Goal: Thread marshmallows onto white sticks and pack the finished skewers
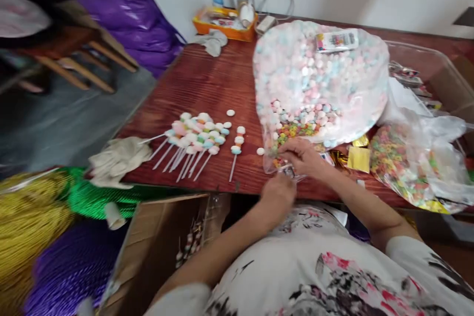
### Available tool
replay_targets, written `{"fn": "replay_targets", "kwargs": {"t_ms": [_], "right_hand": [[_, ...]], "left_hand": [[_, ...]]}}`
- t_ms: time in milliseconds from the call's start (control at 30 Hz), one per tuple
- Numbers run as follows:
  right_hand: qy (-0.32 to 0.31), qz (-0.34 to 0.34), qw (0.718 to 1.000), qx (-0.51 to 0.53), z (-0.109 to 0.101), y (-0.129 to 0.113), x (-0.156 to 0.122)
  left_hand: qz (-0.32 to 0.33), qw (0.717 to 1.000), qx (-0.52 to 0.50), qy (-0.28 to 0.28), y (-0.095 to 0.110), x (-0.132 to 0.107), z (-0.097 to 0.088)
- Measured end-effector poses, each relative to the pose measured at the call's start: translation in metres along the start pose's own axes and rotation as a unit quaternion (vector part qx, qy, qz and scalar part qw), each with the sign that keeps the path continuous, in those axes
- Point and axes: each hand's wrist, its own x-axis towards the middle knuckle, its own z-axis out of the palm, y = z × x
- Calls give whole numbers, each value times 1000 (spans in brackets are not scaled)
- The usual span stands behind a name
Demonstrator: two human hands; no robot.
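At the table's front edge my left hand (278, 194) is closed, slightly blurred, by a small clear item with dark print (288, 171); the pinched part is hidden. Just above it my right hand (304, 157) has its fingers drawn together at the near edge of a large clear bag of pastel candies (322, 84). What sits between those fingers is too small to name. Colourful ring candies (292, 131) show at the bag's near end. To the left lie a stick with candies threaded on it (237, 143), a pile of similar candy sticks (198, 136) and a loose white candy (260, 151).
A bag of ring candies (394, 150) and gold wrappers (358, 158) lie right. An orange tray (237, 32) stands at the back, a clear bin (437, 57) far right. A cloth (118, 160) hangs over the left edge; below is an open carton (148, 256).
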Motion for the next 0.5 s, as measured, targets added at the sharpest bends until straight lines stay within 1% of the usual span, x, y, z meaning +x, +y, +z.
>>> {"fn": "replay_targets", "kwargs": {"t_ms": [33, 67, 100, 167, 233, 300, 367, 433, 500], "right_hand": [[-36, -24, 998, -49, -1, -4, 14], [-81, -50, 991, -99, 0, -8, 29], [-131, -72, 978, -149, 3, -12, 43], [-222, -114, 939, -237, 17, -18, 66], [-275, -170, 899, -297, 39, -20, 82], [-294, -250, 864, -323, 66, -19, 92], [-291, -318, 840, -330, 92, -19, 97], [-286, -340, 836, -323, 110, -21, 99], [-276, -335, 842, -319, 117, -26, 101]], "left_hand": [[-5, 1000, -14, -27, 8, 22, 16], [-15, 999, -35, -38, 16, 40, 28], [-32, 996, -70, -35, 22, 54, 37], [-44, 994, -90, -32, 30, 71, 45], [-49, 994, -94, -30, 32, 75, 49], [-47, 994, -98, -33, 31, 75, 52], [-38, 994, -100, -36, 27, 74, 57], [-22, 994, -102, -37, 22, 75, 63], [-1, 993, -113, -33, 15, 75, 67]]}}
